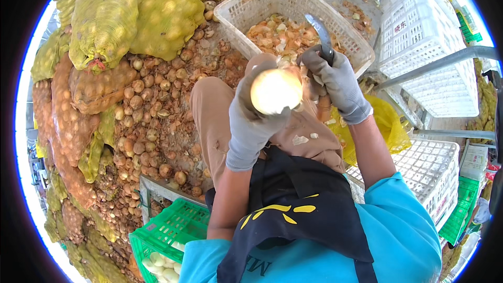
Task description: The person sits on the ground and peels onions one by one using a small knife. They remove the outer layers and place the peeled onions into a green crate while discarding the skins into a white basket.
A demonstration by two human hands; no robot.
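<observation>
My left hand (255, 114), in a grey glove, holds a pale onion (276, 91) above my lap; glare washes out its surface. My right hand (336, 78), gloved as well, grips a knife with a curved blade (321, 31) that points up and away from me. Some onion skin hangs between my hands, blurred, so I cannot tell which hand it touches. Beyond them stands a white plastic crate (353, 45) holding onion skins (275, 33). A few skin scraps (300, 140) lie on my trousers.
Loose onions (137, 102) cover the floor at left, beside full mesh sacks (106, 15). A green crate (169, 220) with peeled onions stands lower left. White crates (428, 47) are stacked at right behind a metal rail (440, 65). A yellow mesh bag (387, 124) lies near my right forearm.
</observation>
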